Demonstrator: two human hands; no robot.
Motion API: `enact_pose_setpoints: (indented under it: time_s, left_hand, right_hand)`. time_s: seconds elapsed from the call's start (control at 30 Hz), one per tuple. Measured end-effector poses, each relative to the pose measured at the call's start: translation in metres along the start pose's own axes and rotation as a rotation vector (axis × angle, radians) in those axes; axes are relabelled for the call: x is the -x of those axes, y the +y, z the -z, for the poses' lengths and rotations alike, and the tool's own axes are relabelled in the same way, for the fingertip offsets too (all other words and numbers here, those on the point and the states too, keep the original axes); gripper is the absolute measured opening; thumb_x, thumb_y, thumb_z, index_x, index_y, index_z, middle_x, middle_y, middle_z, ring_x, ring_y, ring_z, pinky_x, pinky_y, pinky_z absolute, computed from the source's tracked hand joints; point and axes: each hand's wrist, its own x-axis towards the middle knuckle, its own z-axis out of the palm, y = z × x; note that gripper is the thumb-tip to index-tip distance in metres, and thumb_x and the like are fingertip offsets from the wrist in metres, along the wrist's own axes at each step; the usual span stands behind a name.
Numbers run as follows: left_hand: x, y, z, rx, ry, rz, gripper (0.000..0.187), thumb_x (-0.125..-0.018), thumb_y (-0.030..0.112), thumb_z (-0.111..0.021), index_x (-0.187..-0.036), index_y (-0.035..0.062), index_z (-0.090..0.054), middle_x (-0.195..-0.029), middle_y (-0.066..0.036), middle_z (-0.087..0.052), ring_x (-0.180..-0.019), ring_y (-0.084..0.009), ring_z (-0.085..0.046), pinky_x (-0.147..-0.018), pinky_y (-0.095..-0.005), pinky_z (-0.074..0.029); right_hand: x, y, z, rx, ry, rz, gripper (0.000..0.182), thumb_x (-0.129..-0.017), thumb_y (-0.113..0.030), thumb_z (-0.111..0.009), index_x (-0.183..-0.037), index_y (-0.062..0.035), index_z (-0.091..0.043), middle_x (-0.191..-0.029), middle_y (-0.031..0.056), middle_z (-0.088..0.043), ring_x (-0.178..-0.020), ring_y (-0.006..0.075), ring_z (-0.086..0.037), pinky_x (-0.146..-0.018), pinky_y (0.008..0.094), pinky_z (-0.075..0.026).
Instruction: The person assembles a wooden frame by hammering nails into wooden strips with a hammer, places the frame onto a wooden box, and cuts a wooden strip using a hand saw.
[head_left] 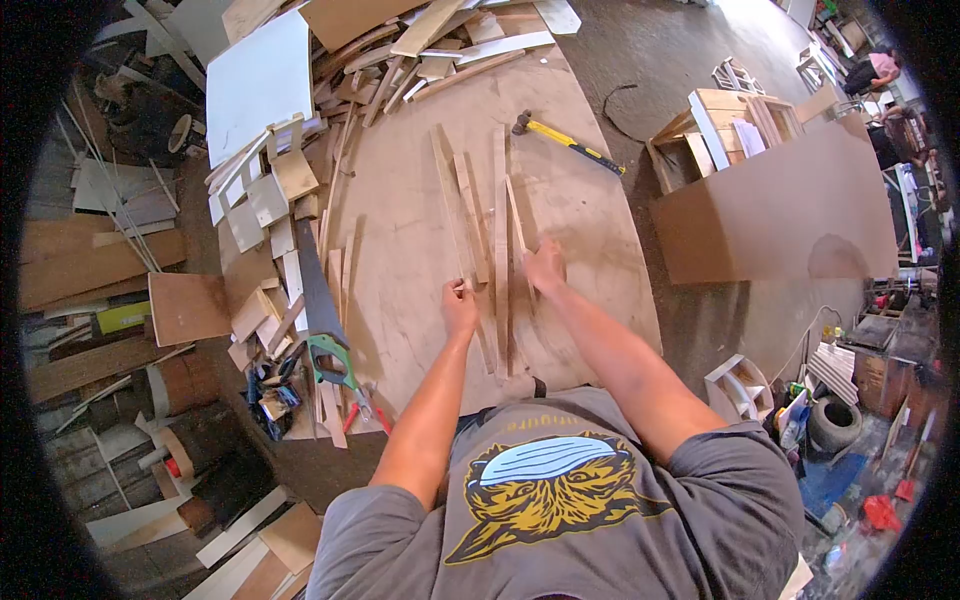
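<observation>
pale wooden strips, long, narrow, straight-edged (one noticeably shorter)

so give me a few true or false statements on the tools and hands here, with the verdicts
1. The hammer with a yellow and black handle lies on the large brown wooden sheet. True.
2. The handsaw with a green handle is in the left hand. False: it lies well to the left of that hand.
3. The right hand is nearer to the hammer than the left hand is. True.
4. The large white rectangular panel lies to the right of the hammer. False: it is far to the hammer's left.
5. The red-handled tool lies close to the handsaw. True.
</observation>
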Motion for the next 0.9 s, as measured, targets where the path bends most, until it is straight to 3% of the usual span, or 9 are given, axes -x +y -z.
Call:
enact_pose_setpoints:
  time_s: [0.07, 0.17, 0.27, 0.37, 0.47, 0.57, 0.67, 0.77, 0.9]
  left_hand:
    - [0.01, 0.018, 0.019, -0.049, -0.024, 0.04, 0.04, -0.096, 0.026, -0.076, -0.127, 0.0043, -0.062, -0.088, -0.014, -0.073, -0.084, -0.0281, -0.072, -0.078, -0.0431, -0.055]
    - [0.019, 0.015, 0.034, -0.093, -0.038, 0.031, 0.042, -0.095, 0.024, -0.076, -0.13, 0.0045, -0.061, -0.086, -0.013, -0.072, -0.081, -0.0283, -0.071, -0.077, -0.0428, -0.055]
    - [0.028, 0.013, 0.048, -0.162, -0.045, 0.004, 0.044, -0.093, 0.023, -0.077, -0.129, 0.0044, -0.061, -0.085, -0.013, -0.071, -0.08, -0.029, -0.07, -0.075, -0.0429, -0.054]
    - [0.031, 0.006, 0.057, -0.211, -0.037, -0.022, 0.044, -0.092, 0.023, -0.078, -0.129, 0.0046, -0.061, -0.087, -0.013, -0.072, -0.08, -0.029, -0.071, -0.074, -0.0435, -0.055]
    - [0.037, 0.001, 0.063, -0.206, -0.044, 0.005, 0.042, -0.092, 0.024, -0.078, -0.126, 0.0056, -0.062, -0.089, -0.012, -0.074, -0.081, -0.0283, -0.072, -0.073, -0.0439, -0.055]
    - [0.048, 0.013, 0.07, -0.257, -0.084, 0.061, 0.038, -0.092, 0.025, -0.077, -0.123, 0.0069, -0.065, -0.09, -0.011, -0.075, -0.082, -0.0288, -0.072, -0.074, -0.0445, -0.055]
    - [0.056, 0.015, 0.068, -0.35, -0.112, 0.068, 0.033, -0.094, 0.025, -0.076, -0.121, 0.0079, -0.067, -0.092, -0.011, -0.076, -0.084, -0.0304, -0.073, -0.076, -0.0453, -0.056]
    - [0.061, -0.003, 0.064, -0.394, -0.101, 0.001, 0.03, -0.095, 0.025, -0.074, -0.12, 0.0081, -0.068, -0.094, -0.012, -0.076, -0.088, -0.032, -0.074, -0.078, -0.046, -0.057]
    - [0.067, -0.009, 0.069, -0.326, -0.144, 0.054, 0.029, -0.096, 0.024, -0.072, -0.12, 0.008, -0.07, -0.099, -0.013, -0.077, -0.092, -0.033, -0.074, -0.08, -0.0462, -0.057]
  right_hand:
    - [0.016, -0.015, 0.017, 0.098, 0.05, 0.007, 0.047, -0.092, -0.017, -0.071, -0.135, -0.0058, -0.058, -0.131, 0.022, -0.064, -0.122, 0.0404, -0.061, -0.099, 0.0519, -0.054]
    - [0.037, -0.032, 0.037, 0.146, -0.095, 0.087, 0.055, -0.094, -0.023, -0.068, -0.142, -0.0019, -0.049, -0.133, 0.0222, -0.058, -0.135, 0.0426, -0.05, -0.113, 0.0512, -0.043]
    - [0.046, -0.029, 0.031, 0.231, -0.164, 0.199, 0.056, -0.094, -0.023, -0.069, -0.143, -0.0053, -0.048, -0.132, 0.0212, -0.059, -0.133, 0.0423, -0.052, -0.108, 0.0526, -0.049]
    - [0.046, -0.023, 0.026, 0.184, -0.24, 0.084, 0.054, -0.095, -0.026, -0.07, -0.142, -0.0095, -0.049, -0.133, 0.0202, -0.059, -0.133, 0.0404, -0.053, -0.1, 0.0515, -0.054]
    - [0.048, -0.025, 0.034, 0.246, -0.193, 0.0, 0.053, -0.092, -0.016, -0.072, -0.141, -0.0187, -0.052, -0.132, 0.0199, -0.057, -0.125, 0.0407, -0.059, -0.099, 0.053, -0.054]
    - [0.044, -0.004, 0.024, 0.322, -0.025, 0.238, 0.05, -0.093, -0.019, -0.07, -0.14, -0.017, -0.054, -0.13, 0.0215, -0.06, -0.121, 0.0406, -0.062, -0.095, 0.0538, -0.055]
    - [0.046, -0.003, 0.01, 0.398, -0.136, 0.327, 0.046, -0.095, -0.024, -0.07, -0.138, -0.0155, -0.056, -0.126, 0.0223, -0.063, -0.116, 0.0408, -0.065, -0.091, 0.0545, -0.056]
    - [0.067, -0.026, 0.024, 0.288, -0.429, 0.394, 0.047, -0.095, -0.027, -0.071, -0.138, -0.0153, -0.056, -0.122, 0.0236, -0.064, -0.112, 0.0429, -0.067, -0.089, 0.0559, -0.056]
    - [0.085, -0.018, -0.002, 0.244, -0.433, 0.426, 0.042, -0.094, -0.027, -0.072, -0.132, -0.017, -0.057, -0.119, 0.026, -0.064, -0.107, 0.0458, -0.067, -0.088, 0.058, -0.055]
